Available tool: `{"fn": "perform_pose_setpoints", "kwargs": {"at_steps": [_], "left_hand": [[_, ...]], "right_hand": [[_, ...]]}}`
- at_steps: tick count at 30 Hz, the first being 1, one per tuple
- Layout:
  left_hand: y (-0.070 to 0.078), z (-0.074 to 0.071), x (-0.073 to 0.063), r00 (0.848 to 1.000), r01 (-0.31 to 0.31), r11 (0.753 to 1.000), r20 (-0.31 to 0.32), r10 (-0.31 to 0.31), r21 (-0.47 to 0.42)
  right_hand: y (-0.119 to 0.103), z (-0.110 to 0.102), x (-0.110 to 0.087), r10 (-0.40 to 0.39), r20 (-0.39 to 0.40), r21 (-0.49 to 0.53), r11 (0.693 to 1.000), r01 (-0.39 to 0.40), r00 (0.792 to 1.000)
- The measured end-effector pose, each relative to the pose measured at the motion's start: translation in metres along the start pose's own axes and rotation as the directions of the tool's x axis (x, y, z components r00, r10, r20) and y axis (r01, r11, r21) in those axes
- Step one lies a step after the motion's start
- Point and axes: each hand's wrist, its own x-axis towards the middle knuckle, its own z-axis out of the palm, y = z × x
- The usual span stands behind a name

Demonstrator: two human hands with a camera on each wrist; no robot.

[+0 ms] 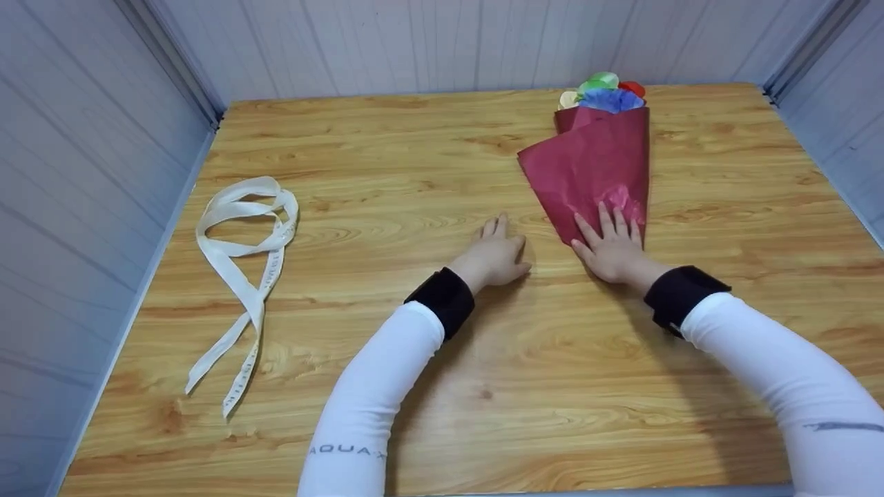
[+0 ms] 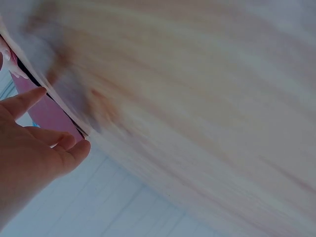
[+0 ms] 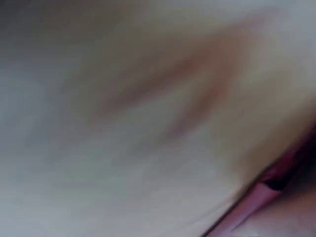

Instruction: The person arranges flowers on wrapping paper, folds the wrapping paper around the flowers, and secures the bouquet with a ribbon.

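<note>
A bouquet wrapped in dark red paper (image 1: 587, 166) lies on the table at the back right. Its blue flower (image 1: 610, 101), along with green, red and cream petals, shows at the far end. Fingers spread, my right hand (image 1: 613, 252) rests on the narrow lower end of the wrap. My left hand (image 1: 494, 255) is just left of the bouquet, over the tabletop and apart from the paper, holding nothing. In the left wrist view, part of the wrap (image 2: 49, 111) appears behind the left hand's fingers. The right wrist view is blurred and shows only a strip of wrap (image 3: 249, 205).
A loosely looped white ribbon (image 1: 242, 276) with printed lettering lies at the left of the wooden table (image 1: 414, 166), its two tails pointing toward the front. Pale panel walls (image 1: 387, 48) stand at the back and both sides.
</note>
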Motion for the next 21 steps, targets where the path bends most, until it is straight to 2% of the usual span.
{"fn": "perform_pose_setpoints", "kwargs": {"at_steps": [4,8,11,14,16,18,20,21], "left_hand": [[-0.004,0.0,-0.006,1.0,0.0,1.0,-0.01,0.0,-0.007],[-0.015,-0.004,-0.014,0.999,0.02,1.0,-0.044,-0.021,-0.023],[-0.032,-0.01,-0.026,0.995,0.051,0.998,-0.081,-0.054,-0.039],[-0.058,-0.018,-0.043,0.987,0.095,0.994,-0.122,-0.101,-0.054],[-0.08,-0.024,-0.057,0.976,0.133,0.989,-0.165,-0.141,-0.06],[-0.105,-0.03,-0.071,0.956,0.194,0.978,-0.212,-0.205,-0.072],[-0.132,-0.035,-0.086,0.925,0.255,0.965,-0.272,-0.264,-0.069],[-0.146,-0.037,-0.093,0.903,0.299,0.952,-0.302,-0.305,-0.068]], "right_hand": [[-0.001,0.008,-0.001,-0.012,-0.046,-0.028,1.0,0.011,0.999],[0.001,0.009,-0.001,-0.028,-0.067,-0.024,0.999,0.027,0.997],[0.004,0.006,-0.002,-0.049,-0.1,-0.006,0.999,0.049,0.994],[0.006,0.001,-0.002,-0.078,-0.193,0.031,0.996,0.086,0.978],[0.008,-0.002,-0.002,-0.095,-0.265,0.066,0.991,0.116,0.96],[0.008,-0.004,-0.002,-0.101,-0.323,0.105,0.984,0.141,0.941],[0.007,-0.007,-0.002,-0.103,-0.372,0.138,0.977,0.164,0.922],[0.007,-0.008,-0.001,-0.1,-0.393,0.156,0.972,0.173,0.914]]}}
